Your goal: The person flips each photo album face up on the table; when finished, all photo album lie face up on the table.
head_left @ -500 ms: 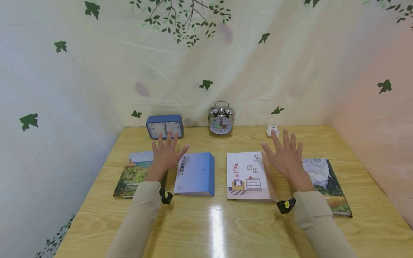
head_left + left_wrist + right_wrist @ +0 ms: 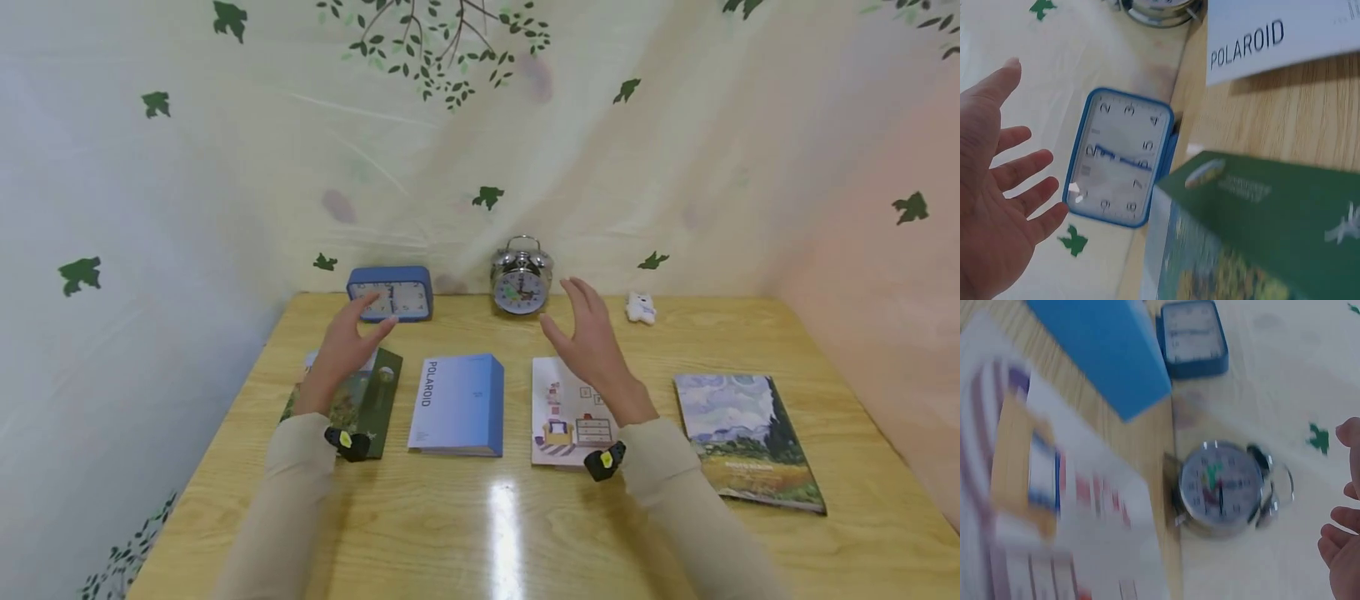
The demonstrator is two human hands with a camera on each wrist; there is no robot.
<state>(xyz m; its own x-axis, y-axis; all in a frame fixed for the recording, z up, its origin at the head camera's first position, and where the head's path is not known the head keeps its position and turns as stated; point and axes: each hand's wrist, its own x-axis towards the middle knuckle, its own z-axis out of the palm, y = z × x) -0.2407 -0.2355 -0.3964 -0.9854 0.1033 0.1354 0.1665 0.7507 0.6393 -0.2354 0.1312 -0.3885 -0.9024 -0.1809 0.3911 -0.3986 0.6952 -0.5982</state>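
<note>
My left hand [image 2: 345, 346] hovers with spread fingers over a green-spined picture-cover book [image 2: 378, 400], fingertips overlapping the blue rectangular clock [image 2: 392, 293] in the head view. In the left wrist view the fingers [image 2: 1025, 169] are extended and hold nothing. Above a white book with a furniture drawing [image 2: 558, 412], my right hand [image 2: 596, 346] is raised, thumb apart from the fingers, empty. Its fingertips are near the silver twin-bell alarm clock [image 2: 521, 283] in the head view. Between the hands lies a blue POLAROID book [image 2: 457, 404].
A book with a painted landscape cover [image 2: 750, 442] lies at the right of the wooden table [image 2: 465, 533]. Toward the back right sits a small white figure [image 2: 641, 308]. Behind the table hangs a pale curtain [image 2: 420, 167] with leaf and bird prints.
Both hands have moved left and turned from palms-down to more sideways. The right hand has left the landscape book and now covers part of the white book. The view has shifted slightly.
</note>
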